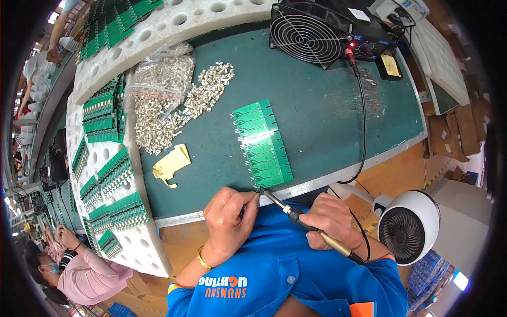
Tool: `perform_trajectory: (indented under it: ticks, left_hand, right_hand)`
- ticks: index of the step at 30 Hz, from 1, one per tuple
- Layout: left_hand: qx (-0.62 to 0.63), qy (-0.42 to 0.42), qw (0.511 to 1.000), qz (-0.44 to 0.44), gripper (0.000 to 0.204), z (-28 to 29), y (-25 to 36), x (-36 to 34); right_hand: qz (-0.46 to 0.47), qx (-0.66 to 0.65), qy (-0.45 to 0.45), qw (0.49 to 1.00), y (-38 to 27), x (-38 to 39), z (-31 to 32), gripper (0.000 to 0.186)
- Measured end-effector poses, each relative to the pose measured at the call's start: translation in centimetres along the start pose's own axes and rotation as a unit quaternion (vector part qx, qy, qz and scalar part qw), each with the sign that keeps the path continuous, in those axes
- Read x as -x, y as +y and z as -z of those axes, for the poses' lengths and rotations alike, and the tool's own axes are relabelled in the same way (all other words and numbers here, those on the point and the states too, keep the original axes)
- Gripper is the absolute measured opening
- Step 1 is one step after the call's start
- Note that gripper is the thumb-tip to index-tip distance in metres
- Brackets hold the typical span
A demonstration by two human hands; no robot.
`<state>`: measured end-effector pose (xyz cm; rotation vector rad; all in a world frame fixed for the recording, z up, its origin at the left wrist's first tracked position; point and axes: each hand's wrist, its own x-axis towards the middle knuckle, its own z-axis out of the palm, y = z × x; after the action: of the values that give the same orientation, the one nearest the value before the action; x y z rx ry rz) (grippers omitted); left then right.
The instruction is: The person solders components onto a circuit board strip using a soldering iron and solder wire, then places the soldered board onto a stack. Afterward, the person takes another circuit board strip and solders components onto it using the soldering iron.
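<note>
A green circuit board panel [262, 145] lies on the table in front of me, a row of small metal parts along its left edge. My right hand [330, 217] is wrapped round a soldering iron [335, 244], whose tip reaches the panel's near left corner. Beside that corner, my left hand [228, 214] is closed in a pinch. Something thin and dark shows between its fingers, too small to name. Left of the panel are a loose heap of small metal connectors [208, 90] and a clear plastic bag [163, 79] full of them.
A soldering station [364, 48] and a black fan [306, 39] stand at the far right; a cable runs from the station. White foam trays [142, 248] with green boards line the left. Yellow paper [171, 165] lies near the heap. A white fan [409, 227] stands at right; a person in pink [92, 272] sits at left.
</note>
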<state>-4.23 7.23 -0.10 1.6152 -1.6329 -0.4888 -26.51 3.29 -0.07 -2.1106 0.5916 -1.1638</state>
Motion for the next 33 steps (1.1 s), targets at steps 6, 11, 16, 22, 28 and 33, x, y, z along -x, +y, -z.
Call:
perform_trajectory:
  ticks: [6,11,16,22,28,33]
  left_hand:
    - [0.014,0.02,1.0,0.008,0.012,0.15,-0.01,0.27]
    - [0.008,0.029,0.999,0.015,0.014,0.27,-0.11,0.38]
    - [0.005,0.036,0.999,0.004,0.013,0.33,-0.15,0.29]
    - [0.01,0.033,0.999,0.008,0.013,0.42,-0.42,0.57]
    - [0.016,0.04,0.999,0.012,0.013,0.39,-0.37,0.39]
    - [0.024,0.045,0.999,0.005,0.014,0.15,-0.33,0.04]
  right_hand:
    - [-0.004,0.026,0.005,1.0,-0.19,0.03,0.43,0.02]
    - [-0.008,0.013,-0.001,1.0,-0.14,-0.07,0.35,0.02]
    - [-0.011,0.01,0.009,1.0,0.13,-0.1,-0.01,0.019]
    - [-0.015,0.006,0.004,1.0,-0.05,-0.22,-0.03,0.019]
    - [-0.003,0.028,0.002,1.0,-0.08,-0.4,0.31,0.017]
    - [0.004,0.032,0.005,0.999,-0.04,-0.63,0.87,0.018]
